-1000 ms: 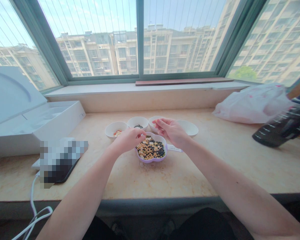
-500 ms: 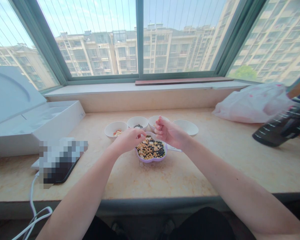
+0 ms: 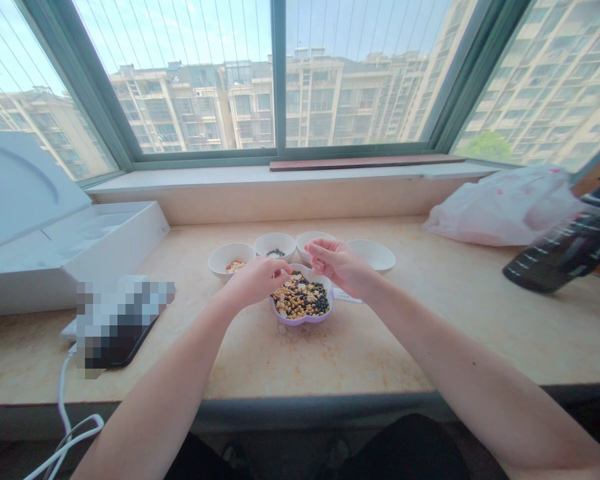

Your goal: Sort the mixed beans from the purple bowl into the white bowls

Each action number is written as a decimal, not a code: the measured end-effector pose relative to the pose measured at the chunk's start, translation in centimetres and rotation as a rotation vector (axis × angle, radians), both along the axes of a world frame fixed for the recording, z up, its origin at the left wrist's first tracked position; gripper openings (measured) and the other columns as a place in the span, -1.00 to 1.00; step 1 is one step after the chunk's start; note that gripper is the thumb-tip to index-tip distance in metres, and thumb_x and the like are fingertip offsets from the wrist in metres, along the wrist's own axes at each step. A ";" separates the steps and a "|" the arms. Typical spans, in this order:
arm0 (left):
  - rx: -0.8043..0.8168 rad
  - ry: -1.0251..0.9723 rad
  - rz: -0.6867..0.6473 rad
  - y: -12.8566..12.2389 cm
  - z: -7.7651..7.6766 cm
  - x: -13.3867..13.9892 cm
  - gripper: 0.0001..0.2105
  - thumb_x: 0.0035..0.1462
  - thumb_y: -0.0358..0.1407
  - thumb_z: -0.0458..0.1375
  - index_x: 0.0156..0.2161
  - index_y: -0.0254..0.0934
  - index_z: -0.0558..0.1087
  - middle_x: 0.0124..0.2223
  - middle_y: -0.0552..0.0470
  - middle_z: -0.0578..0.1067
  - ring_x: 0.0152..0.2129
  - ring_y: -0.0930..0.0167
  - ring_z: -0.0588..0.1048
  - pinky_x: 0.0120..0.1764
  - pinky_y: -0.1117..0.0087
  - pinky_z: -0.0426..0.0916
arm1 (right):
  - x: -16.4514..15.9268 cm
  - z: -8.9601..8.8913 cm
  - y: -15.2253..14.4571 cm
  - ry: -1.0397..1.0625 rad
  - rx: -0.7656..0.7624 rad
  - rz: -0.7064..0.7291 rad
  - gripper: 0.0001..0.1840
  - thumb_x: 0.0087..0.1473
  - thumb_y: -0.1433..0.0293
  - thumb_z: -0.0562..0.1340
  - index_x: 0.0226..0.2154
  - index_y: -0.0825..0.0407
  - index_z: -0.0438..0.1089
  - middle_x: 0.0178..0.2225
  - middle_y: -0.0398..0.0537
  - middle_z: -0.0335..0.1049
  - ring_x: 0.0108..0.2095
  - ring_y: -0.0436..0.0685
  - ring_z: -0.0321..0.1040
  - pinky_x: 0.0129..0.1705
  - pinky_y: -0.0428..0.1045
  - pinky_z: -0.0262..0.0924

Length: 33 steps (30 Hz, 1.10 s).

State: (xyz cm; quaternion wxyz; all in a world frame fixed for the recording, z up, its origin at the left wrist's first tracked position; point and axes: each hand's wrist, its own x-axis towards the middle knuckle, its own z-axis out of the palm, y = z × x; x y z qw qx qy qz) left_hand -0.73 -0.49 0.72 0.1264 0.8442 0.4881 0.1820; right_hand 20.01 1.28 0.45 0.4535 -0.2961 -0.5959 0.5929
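Note:
A shallow lilac bowl (image 3: 306, 321) with a wavy rim holds mixed beans (image 3: 300, 300), black, yellow and green, with some pale flat pieces. My left hand (image 3: 260, 277) is at its upper left edge, fingers curled together over the beans; what they hold, if anything, is hidden. My right hand (image 3: 340, 267) is raised over the bowl's far right side, thumb and fingers pinched in front of a white bowl (image 3: 314, 236); a small reddish spot shows at the fingertips. Behind stand a white bowl (image 3: 220, 255) with reddish and pale pieces, another (image 3: 267, 241) with dark beans, and a right-hand white bowl (image 3: 375, 252).
An open white box (image 3: 115, 247) and a blurred-out dark phone-like item (image 3: 130, 340) with a white cable (image 3: 63, 393) lie left. On the right are a plastic bag (image 3: 500, 207) and a tilted dark bottle (image 3: 545, 260). A window rises behind the counter (image 3: 380, 360).
My right hand has lowered slightly, and its fingers have turned from a loose curl into a pinch pointing left. My left hand and the bowls stay in place.

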 end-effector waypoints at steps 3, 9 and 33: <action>-0.007 0.004 -0.004 0.0 0.1 0.0 -0.76 0.25 -0.29 0.08 -0.17 -0.16 0.63 -0.36 0.04 0.59 -0.42 0.39 0.52 -0.31 0.40 0.33 | 0.1 -0.2 0.0 -0.223 0.276 -0.173 -0.60 -0.01 0.04 0.39 -0.42 0.04 0.45 -0.53 -0.21 0.29 -0.52 -0.03 0.11 -0.44 -0.05 0.04; -0.008 0.007 0.000 0.0 0.0 0.0 -0.76 0.26 -0.27 0.09 -0.16 -0.16 0.63 -0.36 0.04 0.59 -0.42 0.39 0.51 -0.30 0.40 0.34 | 0.3 -0.1 -0.2 -0.530 0.715 -0.365 -0.83 0.09 0.26 0.36 -0.42 0.01 0.49 -0.47 -0.15 0.43 -0.50 0.00 0.21 -0.39 -0.04 0.11; -0.013 -0.010 -0.072 0.1 -0.5 0.2 -0.76 0.26 -0.31 0.08 -0.16 -0.21 0.62 -0.30 0.03 0.63 -0.41 0.41 0.53 -0.37 0.45 0.29 | 3.9 -2.2 4.2 -1.171 0.660 -0.500 -0.67 0.31 0.36 0.09 -0.20 0.04 0.59 -0.10 0.09 0.51 -0.08 0.20 0.44 -0.01 0.03 0.22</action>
